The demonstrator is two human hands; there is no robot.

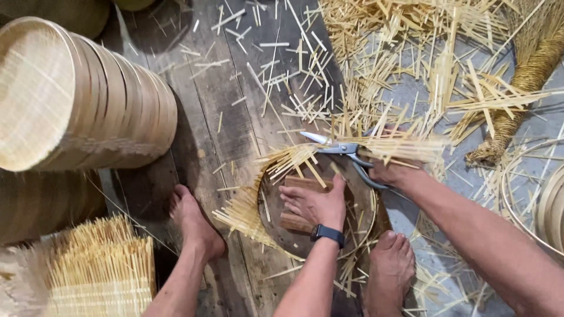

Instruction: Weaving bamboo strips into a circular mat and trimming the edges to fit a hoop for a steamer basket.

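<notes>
My left hand (pixel 315 202), with a dark watch on the wrist, presses flat on a wooden block (pixel 298 222) that lies inside a round bamboo hoop (pixel 259 194). Loose ends of a woven bamboo mat (pixel 294 157) stick out over the hoop's rim. My right hand (pixel 392 171) grips grey shears (pixel 341 149) whose blades point left at those strip ends. My bare feet rest on either side of the hoop.
A stack of finished round bamboo trays (pixel 88 100) lies on its side at the left. A square woven mat (pixel 100 267) sits at the lower left. Cut bamboo slivers (pixel 376 53) litter the wooden boards. A straw broom (pixel 523 82) and more hoops (pixel 546 205) are at the right.
</notes>
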